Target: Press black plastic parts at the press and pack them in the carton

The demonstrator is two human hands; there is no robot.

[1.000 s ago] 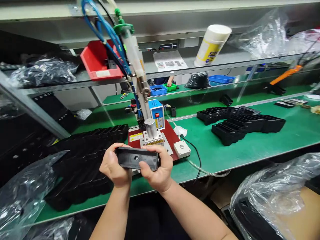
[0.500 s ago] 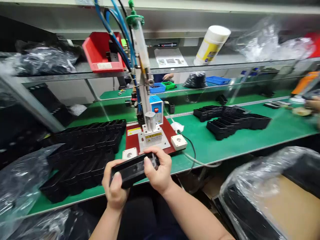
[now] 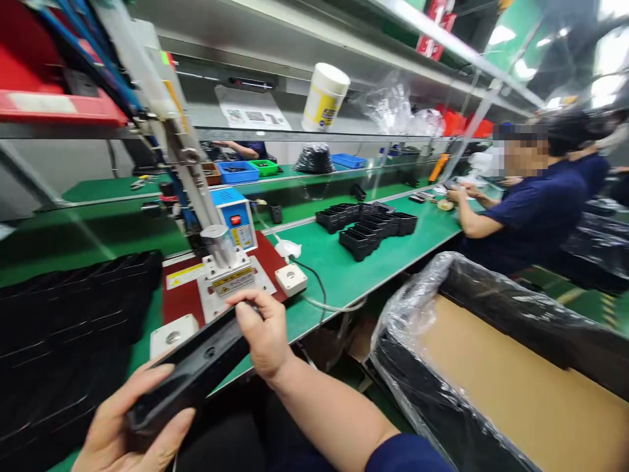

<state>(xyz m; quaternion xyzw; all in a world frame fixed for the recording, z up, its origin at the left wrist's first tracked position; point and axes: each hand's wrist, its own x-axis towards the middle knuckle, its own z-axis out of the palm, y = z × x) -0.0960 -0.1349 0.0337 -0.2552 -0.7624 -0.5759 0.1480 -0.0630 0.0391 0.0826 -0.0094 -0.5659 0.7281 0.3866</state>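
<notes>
A long black plastic housing is tilted between my two hands, over the front edge of the bench. My left hand is closed round its near end, fingers and thumb on opposite sides. At the far end, my right hand grips it with the thumb on top. A small round hole shows in the housing's upper face. Just behind it stands a bench press on a dark red base, with a white button box on the left and another button box on the right.
Rows of black plastic parts lie on the left of the green bench, with more black parts farther right. A plastic-lined bin with cardboard inside stands at lower right. A co-worker sits beyond it.
The view has swung right, bringing the co-worker and more of the bin into sight. The housing has turned to a steeper slant, its left end nearer me, still in both hands.
</notes>
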